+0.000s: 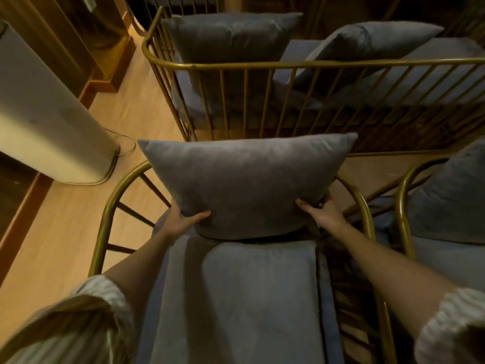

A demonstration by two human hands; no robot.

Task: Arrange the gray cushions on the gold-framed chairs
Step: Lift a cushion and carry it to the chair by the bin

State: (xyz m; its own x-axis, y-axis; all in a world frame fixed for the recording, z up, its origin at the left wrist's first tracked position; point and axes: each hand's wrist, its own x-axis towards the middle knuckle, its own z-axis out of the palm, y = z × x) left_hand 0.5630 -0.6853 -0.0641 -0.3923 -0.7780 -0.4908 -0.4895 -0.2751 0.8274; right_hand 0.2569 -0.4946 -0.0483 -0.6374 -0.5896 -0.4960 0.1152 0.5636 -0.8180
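Note:
A gray back cushion stands upright at the back of the near gold-framed chair. My left hand grips its lower left corner and my right hand grips its lower right corner. Below it lies the chair's gray seat cushion. Beyond stands a gold-framed sofa with two gray cushions, one upright and one tilted. A third gold chair at the right holds another gray cushion.
A tall white appliance with a cord at its base stands on the wooden floor at the left. Wooden furniture lines the far left. The chairs stand close together with narrow gaps between their frames.

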